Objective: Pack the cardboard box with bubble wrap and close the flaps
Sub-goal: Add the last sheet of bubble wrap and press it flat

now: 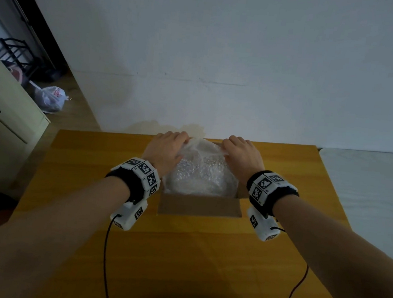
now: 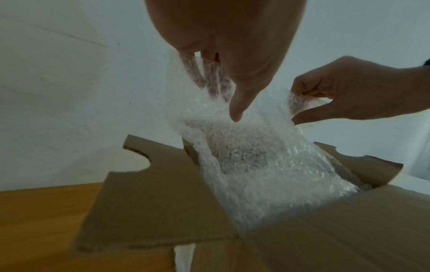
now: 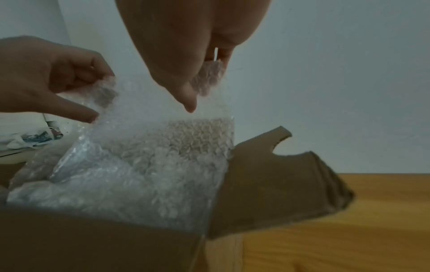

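Clear bubble wrap point(image 1: 200, 171) dotted with round bubbles, brown cardboard box point(image 1: 199, 206), orange-brown wooden table point(image 1: 91, 186).

One open brown cardboard box point(image 1: 199, 205) on one wooden worktop point(image 1: 180, 255). One crumpled sheet of clear bubble wrap point(image 1: 200, 171) in it. Box flaps seen: three, namely one plain near flap point(image 1: 200, 207) and two notched side flaps, left point(image 2: 149, 208) and right point(image 3: 274, 184); a far flap cannot be made out. Two bare hands, left point(image 1: 164, 149) and right point(image 1: 243, 154), each with one marker-covered wristband. One white plastic bag point(image 1: 49, 98) on the floor.
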`<state>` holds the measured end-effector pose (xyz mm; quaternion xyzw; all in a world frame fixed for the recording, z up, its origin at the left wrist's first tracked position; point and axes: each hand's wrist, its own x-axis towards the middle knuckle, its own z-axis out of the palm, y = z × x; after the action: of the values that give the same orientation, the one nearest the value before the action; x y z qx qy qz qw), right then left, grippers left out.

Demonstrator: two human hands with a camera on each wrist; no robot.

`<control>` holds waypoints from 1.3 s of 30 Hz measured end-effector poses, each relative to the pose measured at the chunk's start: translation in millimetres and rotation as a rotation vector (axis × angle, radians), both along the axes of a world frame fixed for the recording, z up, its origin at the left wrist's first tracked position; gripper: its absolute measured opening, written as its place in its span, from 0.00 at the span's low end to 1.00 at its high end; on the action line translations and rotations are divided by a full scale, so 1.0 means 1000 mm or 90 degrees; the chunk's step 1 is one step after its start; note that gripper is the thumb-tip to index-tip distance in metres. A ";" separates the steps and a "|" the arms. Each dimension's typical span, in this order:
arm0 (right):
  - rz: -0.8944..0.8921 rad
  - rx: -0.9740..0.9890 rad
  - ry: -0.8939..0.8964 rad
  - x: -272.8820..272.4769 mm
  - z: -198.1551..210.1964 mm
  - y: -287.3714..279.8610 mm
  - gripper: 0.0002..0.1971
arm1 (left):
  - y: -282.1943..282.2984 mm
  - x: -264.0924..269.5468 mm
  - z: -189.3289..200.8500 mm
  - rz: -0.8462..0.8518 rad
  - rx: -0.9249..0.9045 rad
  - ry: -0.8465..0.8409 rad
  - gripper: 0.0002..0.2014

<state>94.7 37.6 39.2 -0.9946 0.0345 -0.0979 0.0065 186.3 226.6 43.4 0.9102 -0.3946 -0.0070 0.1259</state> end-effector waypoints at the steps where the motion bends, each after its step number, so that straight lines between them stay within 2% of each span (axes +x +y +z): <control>1: 0.002 -0.003 -0.008 -0.002 -0.001 0.000 0.13 | -0.001 -0.002 0.000 0.000 -0.004 -0.008 0.11; 7: -0.011 0.016 -0.014 -0.010 -0.002 -0.007 0.15 | 0.002 0.000 0.000 0.023 -0.012 -0.007 0.10; 10: 0.018 0.026 -0.003 -0.014 -0.005 -0.009 0.15 | 0.009 0.003 -0.005 -0.008 -0.006 0.001 0.10; 13: 0.039 0.026 0.038 -0.020 -0.008 -0.009 0.14 | 0.018 0.001 -0.010 -0.072 0.029 -0.039 0.13; 16: 0.023 0.048 0.106 -0.027 -0.007 -0.007 0.11 | 0.027 -0.005 -0.014 -0.143 0.076 -0.045 0.15; 19: 0.027 0.032 0.188 -0.035 -0.006 -0.004 0.14 | 0.031 -0.012 -0.018 -0.148 0.094 0.006 0.20; 23: 0.018 0.064 0.285 -0.040 -0.011 0.004 0.20 | 0.027 -0.021 -0.027 -0.136 0.184 0.029 0.26; 28: -0.011 0.088 0.392 -0.038 -0.023 0.010 0.24 | 0.013 -0.027 -0.029 -0.118 0.270 0.074 0.25; 35: 0.032 0.034 0.508 -0.026 -0.035 0.015 0.26 | -0.014 -0.028 -0.037 -0.100 0.428 0.094 0.26; 39: -0.001 0.032 0.586 -0.021 -0.038 0.016 0.29 | -0.019 -0.030 -0.036 -0.071 0.435 0.164 0.27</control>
<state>73.5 53.9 0.8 -0.9341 0.0372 0.3548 0.0147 155.8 207.5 7.3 0.8683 -0.3994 -0.2601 -0.1375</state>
